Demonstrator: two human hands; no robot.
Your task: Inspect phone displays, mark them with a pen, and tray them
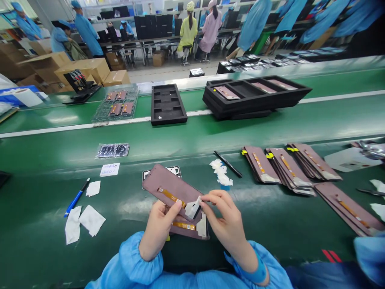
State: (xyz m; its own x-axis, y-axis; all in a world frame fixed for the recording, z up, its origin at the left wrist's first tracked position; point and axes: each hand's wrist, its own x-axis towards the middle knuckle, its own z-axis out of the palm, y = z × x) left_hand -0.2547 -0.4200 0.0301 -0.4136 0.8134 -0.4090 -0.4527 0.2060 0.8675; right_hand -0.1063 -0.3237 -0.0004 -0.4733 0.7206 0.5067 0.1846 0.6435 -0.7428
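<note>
A pinkish-brown phone screen panel [168,182] with an orange flex cable [171,196] is tilted above the bench, its near left edge in my left hand [161,224], thumb on top. My right hand [224,214] pinches a white strip [195,206] at the panel's near right corner; the strip is partly lifted. Beneath lies another panel [192,233], also with an orange cable and a pale strip. Behind the held panel shows part of a dark-edged frame [176,171].
Stacks of similar panels [260,164] lie to the right. A black pen [227,163], white scraps [221,172], a blue pen [77,197] and paper pieces [92,220] surround my hands. Farther back are a black tray [154,108], stacked trays [222,107] and a clear tray [99,112]. People work behind.
</note>
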